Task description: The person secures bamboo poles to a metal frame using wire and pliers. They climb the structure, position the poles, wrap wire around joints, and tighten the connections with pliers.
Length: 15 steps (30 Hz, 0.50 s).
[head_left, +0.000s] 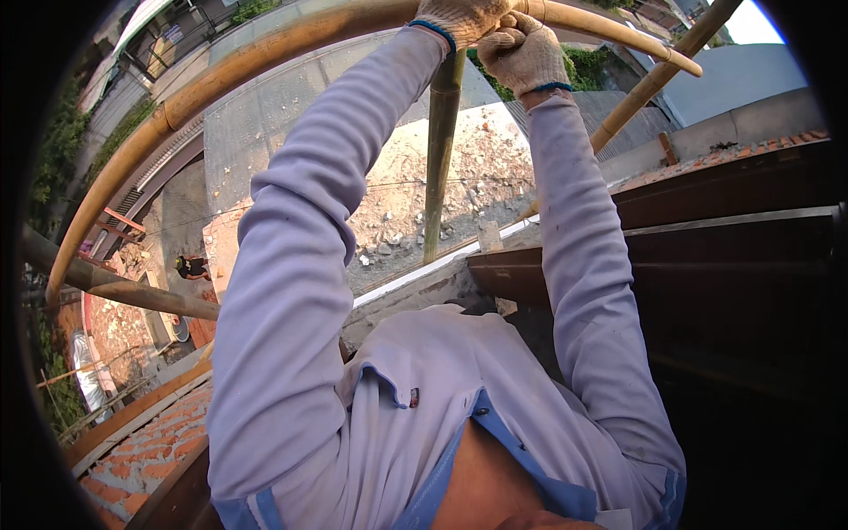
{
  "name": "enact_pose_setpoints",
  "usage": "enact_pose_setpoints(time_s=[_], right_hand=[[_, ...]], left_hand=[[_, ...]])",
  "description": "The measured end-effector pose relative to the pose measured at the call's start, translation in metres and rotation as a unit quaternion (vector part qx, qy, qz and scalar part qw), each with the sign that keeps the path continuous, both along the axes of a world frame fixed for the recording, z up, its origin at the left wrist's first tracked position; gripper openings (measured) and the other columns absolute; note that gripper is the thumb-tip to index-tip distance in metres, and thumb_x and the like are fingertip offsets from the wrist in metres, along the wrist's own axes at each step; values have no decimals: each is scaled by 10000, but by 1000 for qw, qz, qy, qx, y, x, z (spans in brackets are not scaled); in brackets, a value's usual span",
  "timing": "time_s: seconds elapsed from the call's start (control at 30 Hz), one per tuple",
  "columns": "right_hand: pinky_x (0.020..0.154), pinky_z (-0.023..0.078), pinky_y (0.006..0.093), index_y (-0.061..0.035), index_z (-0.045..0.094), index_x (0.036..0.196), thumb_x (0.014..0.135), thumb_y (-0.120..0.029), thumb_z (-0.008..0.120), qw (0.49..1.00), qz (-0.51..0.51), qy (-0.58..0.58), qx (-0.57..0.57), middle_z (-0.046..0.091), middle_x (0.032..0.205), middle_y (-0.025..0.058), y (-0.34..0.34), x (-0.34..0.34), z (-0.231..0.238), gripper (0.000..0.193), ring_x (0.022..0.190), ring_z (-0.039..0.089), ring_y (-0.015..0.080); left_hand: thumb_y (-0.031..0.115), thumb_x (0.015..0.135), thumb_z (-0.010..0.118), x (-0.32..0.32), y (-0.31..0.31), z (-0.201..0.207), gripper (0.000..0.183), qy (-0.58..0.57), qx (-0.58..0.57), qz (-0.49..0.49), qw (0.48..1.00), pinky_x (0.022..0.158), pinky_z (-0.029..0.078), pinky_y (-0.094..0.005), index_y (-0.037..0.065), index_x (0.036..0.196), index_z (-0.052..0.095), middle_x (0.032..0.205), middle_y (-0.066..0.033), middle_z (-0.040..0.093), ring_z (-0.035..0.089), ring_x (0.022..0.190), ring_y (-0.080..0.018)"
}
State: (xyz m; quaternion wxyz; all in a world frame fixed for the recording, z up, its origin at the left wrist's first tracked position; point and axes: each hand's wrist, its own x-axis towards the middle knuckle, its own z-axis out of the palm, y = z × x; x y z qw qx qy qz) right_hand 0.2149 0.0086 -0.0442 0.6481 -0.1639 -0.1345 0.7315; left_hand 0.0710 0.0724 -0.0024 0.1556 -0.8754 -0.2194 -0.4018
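Both my hands wear knitted cream work gloves with blue cuffs and are raised together at the top edge. My left hand is closed at the spot where a long curved bamboo pole meets an upright greenish bamboo pole. Its upper part is cut off by the frame. Just to its right, my right hand has its fingers curled in, touching the left glove. Whatever the fingers pinch there is hidden. The long pole continues past my right hand as a bamboo end.
A slanting bamboo pole stands at right, another bamboo pole at left. Dark brown beams run along my right. Brickwork lies lower left. Far below are rubble-strewn ground and a person.
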Motion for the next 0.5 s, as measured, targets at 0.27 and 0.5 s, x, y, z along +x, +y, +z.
enact_pose_setpoints(time_s=[0.27,0.5], right_hand=[[911,575,472,27,488,1406,1103,-434,408,925,-209,-290,-130,647,1165,184,-110,-37,-53,558,1059,655,319],[721,544,285,34,665,1212,1071,-251,487,776,127,-598,-157,693,966,70,-332,-69,-155,364,790,632,134]], left_hand=[[197,908,747,0,-11,3,363,112,-32,64,991,801,620,-424,126,1225,586,1109,-107,727,745,999,-302],[301,890,795,8,-12,16,647,183,-134,168,959,856,616,-414,185,1451,493,1197,-124,703,719,1071,-307]])
